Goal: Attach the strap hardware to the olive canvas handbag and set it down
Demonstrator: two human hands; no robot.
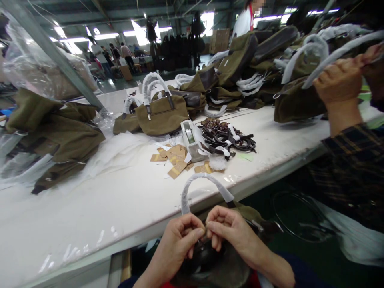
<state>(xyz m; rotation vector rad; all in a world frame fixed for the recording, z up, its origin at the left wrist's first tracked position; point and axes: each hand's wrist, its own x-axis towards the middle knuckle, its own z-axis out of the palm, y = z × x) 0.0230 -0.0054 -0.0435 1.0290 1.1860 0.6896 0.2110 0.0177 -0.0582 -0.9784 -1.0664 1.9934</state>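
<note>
Both my hands meet low in the view, below the table edge, over an olive bag (pixel 249 214) resting in my lap. My left hand (pixel 181 238) is closed in a pinch, fingertips against those of my right hand (pixel 229 230), which is pinched too. Between them is something small that I cannot make out. A bag handle wrapped in white film (pixel 205 182) arches up just above my fingers.
On the white table (pixel 120 200) stand a tape dispenser (pixel 192 140), brown paper tags (pixel 175 158), a heap of dark straps (pixel 228 138) and an olive handbag (pixel 162 114). More olive bags are piled left and back right. A co-worker's hand (pixel 339 86) at right holds wrapped handles.
</note>
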